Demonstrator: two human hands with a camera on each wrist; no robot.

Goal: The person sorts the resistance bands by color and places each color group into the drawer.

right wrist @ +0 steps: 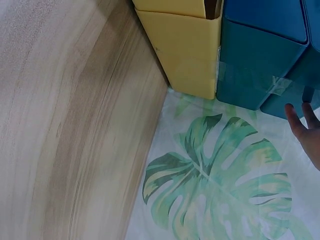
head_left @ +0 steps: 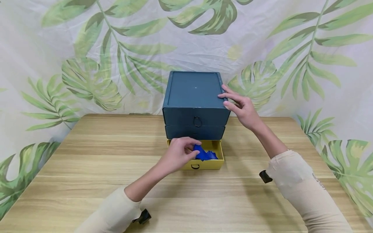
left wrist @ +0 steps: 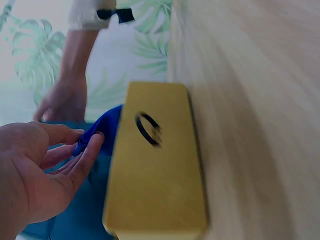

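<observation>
My left hand (head_left: 179, 153) pinches a soft blue cloth (head_left: 200, 152) between thumb and fingers, over the pulled-out yellow drawer (head_left: 207, 165). Part of the cloth lies inside that drawer; in the left wrist view, the cloth (left wrist: 106, 131) rises above the drawer's front, which bears a black ring pull (left wrist: 147, 129). My right hand (head_left: 243, 108) rests its fingers on the right edge of the dark blue drawer unit (head_left: 195, 92), stacked above the yellow drawer. In the right wrist view, fingertips of my right hand (right wrist: 311, 132) touch the unit's side.
The two dark blue drawers (head_left: 180, 117) are closed, and the upper one has a ring pull (head_left: 197, 121). Everything stands on a wooden table (head_left: 116, 155), near its back edge. A leaf-patterned curtain (head_left: 140, 64) hangs behind.
</observation>
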